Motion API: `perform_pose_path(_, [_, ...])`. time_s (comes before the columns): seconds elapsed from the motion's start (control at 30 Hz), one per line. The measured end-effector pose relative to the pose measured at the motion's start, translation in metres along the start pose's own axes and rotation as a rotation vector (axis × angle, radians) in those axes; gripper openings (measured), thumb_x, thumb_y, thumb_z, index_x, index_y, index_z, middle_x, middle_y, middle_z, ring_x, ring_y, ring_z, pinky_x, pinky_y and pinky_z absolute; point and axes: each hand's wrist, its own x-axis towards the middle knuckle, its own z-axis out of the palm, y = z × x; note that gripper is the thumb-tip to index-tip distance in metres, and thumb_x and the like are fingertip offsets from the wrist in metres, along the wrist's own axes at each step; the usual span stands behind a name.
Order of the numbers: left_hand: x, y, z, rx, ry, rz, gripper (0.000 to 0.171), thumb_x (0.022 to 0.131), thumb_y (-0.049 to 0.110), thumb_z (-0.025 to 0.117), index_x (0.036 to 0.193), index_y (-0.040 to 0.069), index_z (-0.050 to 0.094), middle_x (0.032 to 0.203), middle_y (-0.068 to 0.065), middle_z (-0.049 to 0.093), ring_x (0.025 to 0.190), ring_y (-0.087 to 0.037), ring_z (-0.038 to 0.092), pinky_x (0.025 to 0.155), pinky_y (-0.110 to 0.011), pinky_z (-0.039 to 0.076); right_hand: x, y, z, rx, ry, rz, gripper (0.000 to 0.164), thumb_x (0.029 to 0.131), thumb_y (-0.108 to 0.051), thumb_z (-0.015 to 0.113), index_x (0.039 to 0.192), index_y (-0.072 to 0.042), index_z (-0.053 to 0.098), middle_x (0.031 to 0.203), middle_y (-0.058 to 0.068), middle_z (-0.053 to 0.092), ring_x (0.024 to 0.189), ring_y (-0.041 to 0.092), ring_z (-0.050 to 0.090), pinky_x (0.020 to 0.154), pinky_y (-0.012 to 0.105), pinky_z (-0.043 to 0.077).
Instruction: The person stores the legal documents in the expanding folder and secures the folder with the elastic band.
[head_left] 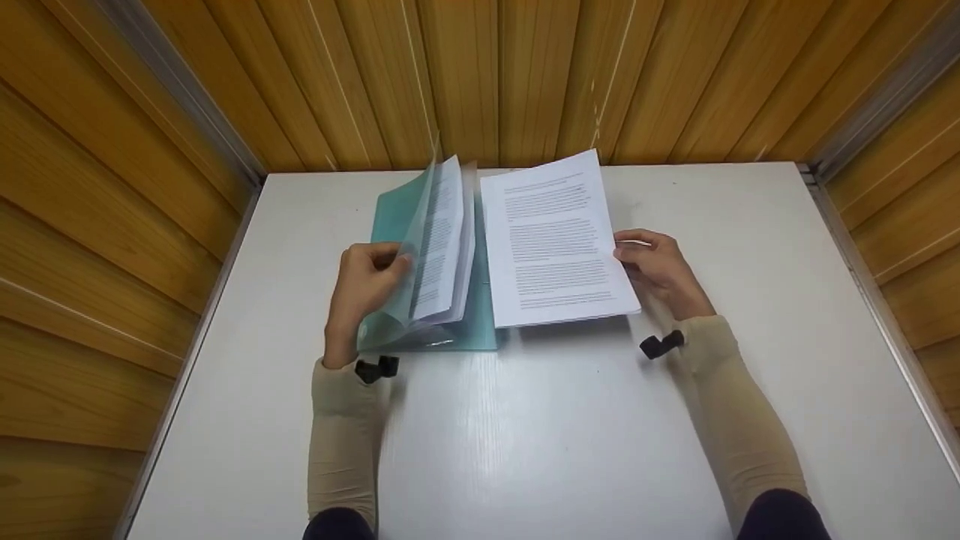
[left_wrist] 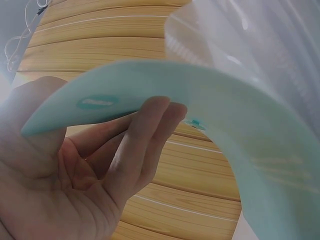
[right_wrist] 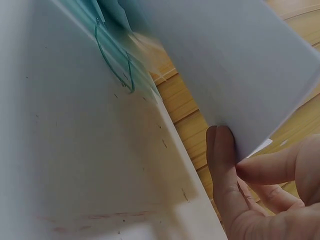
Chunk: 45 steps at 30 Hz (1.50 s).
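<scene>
A teal plastic folder (head_left: 397, 210) lies spread at the back of the table, its translucent cover and several printed pages (head_left: 441, 247) raised on the left. My left hand (head_left: 367, 279) grips the cover's edge; the left wrist view shows the teal plastic (left_wrist: 150, 80) bent between thumb and fingers. To the right, a stack of printed papers (head_left: 555, 247) is tilted up off the table. My right hand (head_left: 661, 268) pinches its right edge between thumb and fingers, as the right wrist view of the white papers (right_wrist: 225, 75) also shows. The stack's left edge meets the folder's spine area.
The white table (head_left: 525, 442) spreads in front of the folder and to both sides. Wood-patterned panels (head_left: 525, 82) stand behind it and at left and right. A white cable (left_wrist: 22, 37) hangs in a corner of the left wrist view.
</scene>
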Motion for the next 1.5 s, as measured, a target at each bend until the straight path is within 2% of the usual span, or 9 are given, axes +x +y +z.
perform_pose_path(0.53, [0.001,-0.001,0.001,0.013,-0.005,-0.013,0.024,0.096,0.008,0.069,0.114,-0.002,0.082,0.103,-0.016,0.081,0.082,-0.021,0.071,0.071,-0.023,0.054,0.003,-0.001,0.008,-0.012,-0.028,-0.005,0.046,0.102,0.000,0.064,0.147,0.004,0.055,0.102,-0.007,0.076,0.091,0.010,0.074,0.080,0.024,0.059])
perform_pose_path(1.13, [0.000,0.001,0.002,0.028,-0.007,-0.022,0.022,0.097,0.007,0.068,0.112,0.000,0.083,0.096,-0.016,0.079,0.077,-0.022,0.064,0.069,-0.024,0.051,0.003,-0.002,0.025,0.015,-0.048,-0.006,0.043,0.102,0.001,0.063,0.145,0.004,0.057,0.107,-0.001,0.076,0.093,0.013,0.075,0.081,0.026,0.061])
perform_pose_path(1.37, [0.001,0.000,0.002,0.023,-0.011,-0.022,0.026,0.096,0.008,0.068,0.117,-0.001,0.081,0.104,-0.017,0.081,0.089,-0.023,0.075,0.075,-0.026,0.055,0.004,0.000,0.032,0.020,-0.046,0.011,0.041,0.103,0.000,0.063,0.143,0.000,0.059,0.112,0.001,0.074,0.094,0.012,0.075,0.080,0.025,0.061])
perform_pose_path(1.5, [0.001,0.000,0.002,0.024,-0.010,-0.030,0.026,0.096,0.009,0.069,0.117,-0.001,0.081,0.104,-0.016,0.081,0.086,-0.023,0.073,0.074,-0.027,0.055,0.005,0.003,0.038,0.018,-0.048,0.012,0.041,0.102,0.000,0.064,0.143,0.000,0.059,0.112,0.002,0.073,0.095,0.012,0.074,0.081,0.025,0.060])
